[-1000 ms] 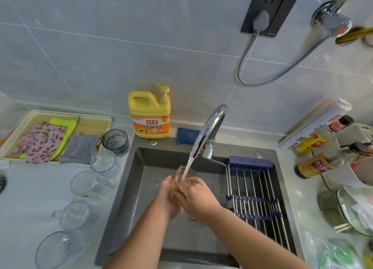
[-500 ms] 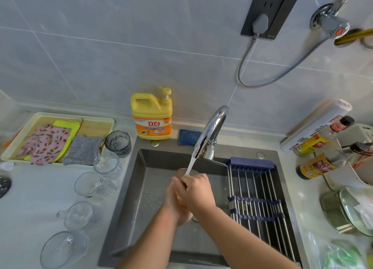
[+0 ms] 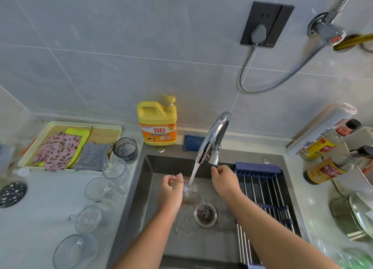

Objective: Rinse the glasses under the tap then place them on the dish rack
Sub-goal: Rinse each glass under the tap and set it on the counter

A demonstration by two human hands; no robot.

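**Rinsing step, head view.** The left hand (image 3: 171, 185) hangs over the basin with its grip loosely curled. Whether its fingers touch the clear glass (image 3: 190, 189) just beside them cannot be told, because glass and splash blur together. The right hand (image 3: 224, 178) has a relaxed grip, fingers apart and holding nothing, with its fingertips close under the base of the chrome tap (image 3: 214, 135).

The water stream (image 3: 193, 173) falls between the two hands onto the glass. The glass appears to sit low in the sink (image 3: 149, 188), just behind the drain strainer (image 3: 205, 214).

The roll-up dish rack (image 3: 262, 190) spans the right part of the sink and shows no glass on its bars. On the tabletop (image 3: 40, 208) to the left stand a smoked tumbler (image 3: 125, 150) and a ribbed clear tumbler (image 3: 116, 171), with a row of clear glass mugs (image 3: 87, 218) nearer the viewer. A yellow detergent bottle (image 3: 157, 121) stands against the wall.

**Judgement.** The first glass is probably mid-rinse and the rest are unrinsed. Wet glass is slippery and hard to see in the stream, so it is best taken round the wall, not pinched at the rim. It should be turned so that water sweeps inside and out, then tipped empty. It can then go mouth-down across the rack's bars, clear of the spout.
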